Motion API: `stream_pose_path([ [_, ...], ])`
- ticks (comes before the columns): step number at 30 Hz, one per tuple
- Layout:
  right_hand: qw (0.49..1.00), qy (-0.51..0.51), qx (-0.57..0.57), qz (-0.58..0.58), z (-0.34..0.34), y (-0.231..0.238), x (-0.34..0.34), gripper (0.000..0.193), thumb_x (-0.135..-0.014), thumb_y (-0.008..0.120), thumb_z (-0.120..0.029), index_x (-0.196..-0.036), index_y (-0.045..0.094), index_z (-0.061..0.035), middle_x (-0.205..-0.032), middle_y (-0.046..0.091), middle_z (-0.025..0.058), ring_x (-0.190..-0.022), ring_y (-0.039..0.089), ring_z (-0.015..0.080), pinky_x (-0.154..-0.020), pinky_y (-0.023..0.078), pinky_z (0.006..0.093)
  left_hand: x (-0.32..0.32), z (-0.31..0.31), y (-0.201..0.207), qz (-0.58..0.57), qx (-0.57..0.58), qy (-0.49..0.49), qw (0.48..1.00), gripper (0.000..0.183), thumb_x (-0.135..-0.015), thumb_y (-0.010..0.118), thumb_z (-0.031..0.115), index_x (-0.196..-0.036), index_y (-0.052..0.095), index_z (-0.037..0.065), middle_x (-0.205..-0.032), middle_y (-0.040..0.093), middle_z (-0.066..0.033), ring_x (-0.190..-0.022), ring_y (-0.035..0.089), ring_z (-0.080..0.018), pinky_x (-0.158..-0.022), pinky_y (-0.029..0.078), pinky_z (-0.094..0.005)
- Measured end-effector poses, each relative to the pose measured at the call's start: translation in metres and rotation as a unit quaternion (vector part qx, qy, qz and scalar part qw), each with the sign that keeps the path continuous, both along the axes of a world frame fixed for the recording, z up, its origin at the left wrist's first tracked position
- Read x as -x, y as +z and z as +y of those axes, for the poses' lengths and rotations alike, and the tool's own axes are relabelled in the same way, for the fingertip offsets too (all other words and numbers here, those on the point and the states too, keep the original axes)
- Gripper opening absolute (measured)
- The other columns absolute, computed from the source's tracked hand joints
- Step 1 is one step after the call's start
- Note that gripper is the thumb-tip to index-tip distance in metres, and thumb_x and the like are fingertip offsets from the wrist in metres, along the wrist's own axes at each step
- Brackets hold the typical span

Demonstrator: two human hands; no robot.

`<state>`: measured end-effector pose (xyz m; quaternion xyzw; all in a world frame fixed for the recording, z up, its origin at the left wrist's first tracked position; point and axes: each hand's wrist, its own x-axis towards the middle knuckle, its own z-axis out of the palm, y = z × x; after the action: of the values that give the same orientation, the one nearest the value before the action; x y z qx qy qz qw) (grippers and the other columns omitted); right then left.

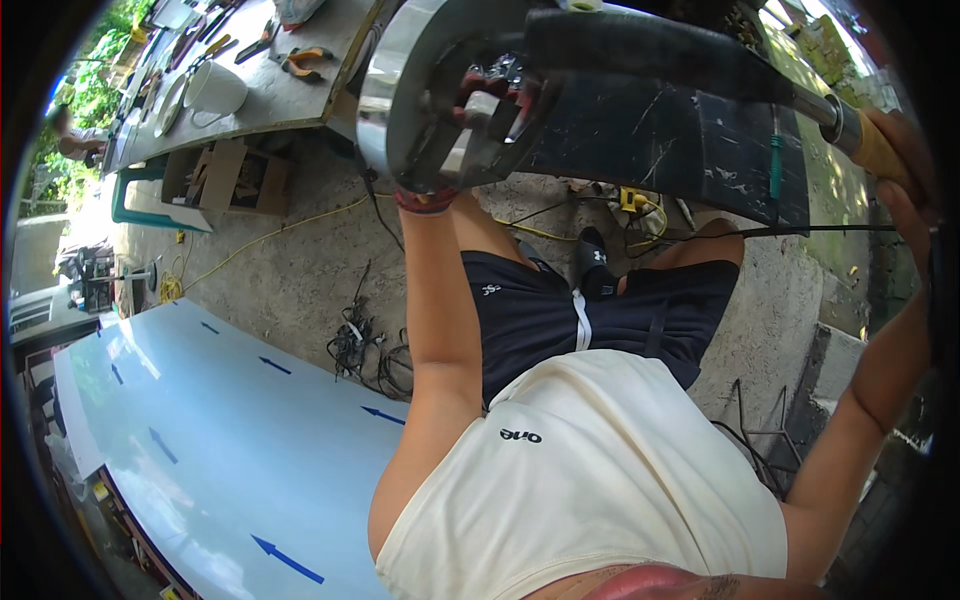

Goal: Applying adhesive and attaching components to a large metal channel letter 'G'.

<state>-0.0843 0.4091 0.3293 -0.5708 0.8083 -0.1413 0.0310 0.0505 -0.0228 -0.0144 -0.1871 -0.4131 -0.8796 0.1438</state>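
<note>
a cream shirt tops dark shorts with white drawstring

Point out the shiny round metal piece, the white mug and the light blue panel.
Shiny round metal piece (383,105): head view, on its bright outer rim.
White mug (217,89): head view, on its body.
Light blue panel (245,420): head view, on its flat surface.

The floor is grey concrete. A workbench stands at the upper left. A black, white-veined tabletop lies right of upper centre. A light-blue panel occupies the lower left. Bright daylight illuminates the area; green foliage borders the upper-left edge.
</note>
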Motion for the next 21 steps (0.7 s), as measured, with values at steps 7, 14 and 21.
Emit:
stream_pose_path([
  [7,0.877,-0.417,0.217,-0.102,0.051,-0.171,0.014,0.048,-0.1,0.069,-0.028,-0.139,0.06,-0.0019,-0.106,0.073,0.0045,-0.081,0.06,0.0067,-0.069,0.049,0.0229,0.005,0.019,0.016,0.021,-0.077,-0.073,0.994,0.051,-0.106,0.053,0.034,-0.151,0.048,0.011,-0.155,0.046,-0.02,-0.145,0.04,-0.0415,-0.125,0.024,-0.0555],
  [14,0.787,-0.561,0.258,-0.001,0.03,-0.335,0.046,0.037,-0.1,0.063,-0.023,-0.128,0.061,0.0017,-0.114,0.068,0.0245,-0.104,0.067,0.0437,-0.089,0.052,0.0495,0.002,0.026,-0.012,0.003,-0.08,-0.041,0.996,0.052,-0.105,0.055,0.039,-0.151,0.05,0.016,-0.163,0.036,-0.016,-0.15,0.031,-0.0435,-0.126,0.019,-0.0606],
  [21,0.757,-0.611,0.229,0.036,0.021,-0.398,0.092,0.038,-0.099,0.063,-0.023,-0.129,0.057,0.0002,-0.114,0.065,0.0239,-0.102,0.065,0.0452,-0.088,0.053,0.0521,0.004,0.05,-0.018,0.093,-0.015,-0.003,0.996,0.079,-0.088,0.07,0.06,-0.154,0.046,0.025,-0.17,0.02,-0.0105,-0.154,0.021,-0.0459,-0.124,0.018,-0.0676],
])
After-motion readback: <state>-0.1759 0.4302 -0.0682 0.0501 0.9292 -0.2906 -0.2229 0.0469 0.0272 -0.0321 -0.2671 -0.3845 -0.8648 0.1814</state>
